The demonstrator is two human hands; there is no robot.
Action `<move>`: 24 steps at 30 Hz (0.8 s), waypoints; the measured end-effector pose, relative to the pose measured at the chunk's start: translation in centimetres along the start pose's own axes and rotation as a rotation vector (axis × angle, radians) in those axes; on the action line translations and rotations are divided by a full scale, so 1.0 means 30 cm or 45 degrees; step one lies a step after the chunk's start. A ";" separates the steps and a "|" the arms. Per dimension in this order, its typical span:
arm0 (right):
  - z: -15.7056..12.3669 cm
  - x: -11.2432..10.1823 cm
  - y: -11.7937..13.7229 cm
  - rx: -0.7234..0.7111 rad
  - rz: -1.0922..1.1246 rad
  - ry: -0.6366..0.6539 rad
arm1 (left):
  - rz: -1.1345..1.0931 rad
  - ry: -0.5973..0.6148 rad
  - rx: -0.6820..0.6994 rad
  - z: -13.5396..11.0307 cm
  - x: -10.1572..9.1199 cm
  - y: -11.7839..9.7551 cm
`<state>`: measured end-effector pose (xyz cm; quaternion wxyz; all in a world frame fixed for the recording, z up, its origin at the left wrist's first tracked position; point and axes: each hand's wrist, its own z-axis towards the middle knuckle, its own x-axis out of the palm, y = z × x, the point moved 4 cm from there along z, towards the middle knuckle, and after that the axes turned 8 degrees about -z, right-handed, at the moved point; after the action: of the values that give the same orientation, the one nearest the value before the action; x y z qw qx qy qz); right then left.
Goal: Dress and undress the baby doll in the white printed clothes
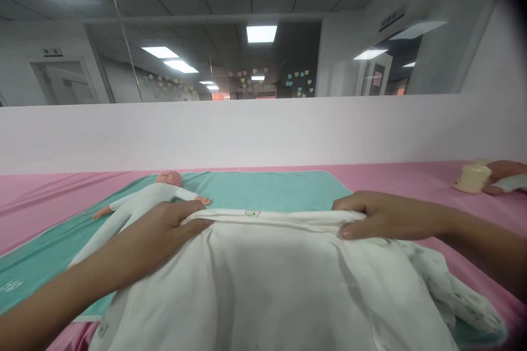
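Note:
A white baby garment [280,279] with a faint printed pattern hangs stretched in front of me, its folded top edge pulled straight. My left hand [164,236] pinches that edge on the left, thumb over the cloth. At the right end of the same edge, my right hand [379,216] grips the fabric between thumb and fingers. A patterned sleeve or leg [469,301] spreads out at the lower right. Behind my left hand lies a baby doll [142,197] in a white suit, on its back with arms spread.
A teal mat [263,189] covers part of the pink sheet [395,175]. On the far right stands a cream-coloured bottle or jar [472,176], with part of another doll [508,173] beside it. A white wall [247,134] with windows above it borders the back.

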<state>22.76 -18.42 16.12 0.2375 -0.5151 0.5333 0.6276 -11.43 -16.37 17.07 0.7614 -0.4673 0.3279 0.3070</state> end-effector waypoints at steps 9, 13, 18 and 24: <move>0.386 0.140 -0.234 0.027 -0.175 -0.195 | 0.311 0.328 -0.034 0.317 0.292 0.255; 0.545 0.171 -0.338 0.112 -0.289 -0.270 | 0.414 0.320 -0.021 0.436 0.404 0.344; 0.694 0.197 -0.434 0.283 -0.431 -0.306 | 0.461 0.239 -0.033 0.558 0.521 0.428; 0.817 0.248 -0.510 0.400 -0.666 -0.367 | 0.455 0.154 -0.081 0.657 0.671 0.518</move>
<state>23.45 6.97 0.47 0.5400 -0.4976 0.4342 0.5218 -7.26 10.69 0.19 0.6588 -0.4430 0.4409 0.4188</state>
